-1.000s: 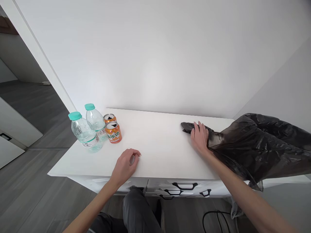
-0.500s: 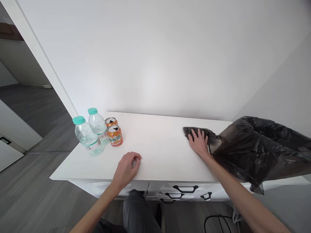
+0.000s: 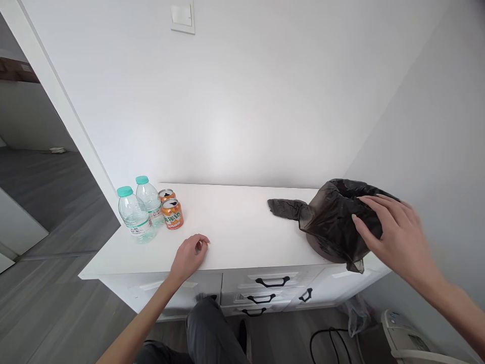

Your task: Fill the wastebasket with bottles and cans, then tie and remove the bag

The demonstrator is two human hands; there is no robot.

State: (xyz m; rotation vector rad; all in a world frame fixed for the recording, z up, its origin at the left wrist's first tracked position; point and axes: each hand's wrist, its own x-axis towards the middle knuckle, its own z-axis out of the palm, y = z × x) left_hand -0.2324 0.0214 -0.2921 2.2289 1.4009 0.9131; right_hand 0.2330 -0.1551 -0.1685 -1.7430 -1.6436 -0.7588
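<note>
My left hand (image 3: 190, 255) rests near the front edge of the white cabinet top (image 3: 235, 227), its fingers curled to the thumb with nothing visible in them. Over on the right, my right hand (image 3: 394, 235) is above the black plastic bag (image 3: 337, 227), thumb and fingers apart; whether the fingertips touch it I cannot tell. The bag sits crumpled round a bin-like shape, and a flattened tail of it (image 3: 287, 208) lies to the left. At the left end stand two clear bottles with teal caps, the front bottle (image 3: 136, 217) and the rear bottle (image 3: 149, 199), beside an orange drink can (image 3: 172, 215) and another can (image 3: 166, 194), both opened.
A white wall with a light switch (image 3: 182, 16) rises behind the cabinet. Black-handled drawers (image 3: 261, 298) line its front. Below right are a black cable (image 3: 329, 331), a clear plastic bag (image 3: 358, 316) and a pale appliance (image 3: 407, 333).
My right hand has lifted off the bag's flat tail and moved right over its bulk. The bag's spread-out right side has drawn in and stands more compact. My left hand stays curled on the top.
</note>
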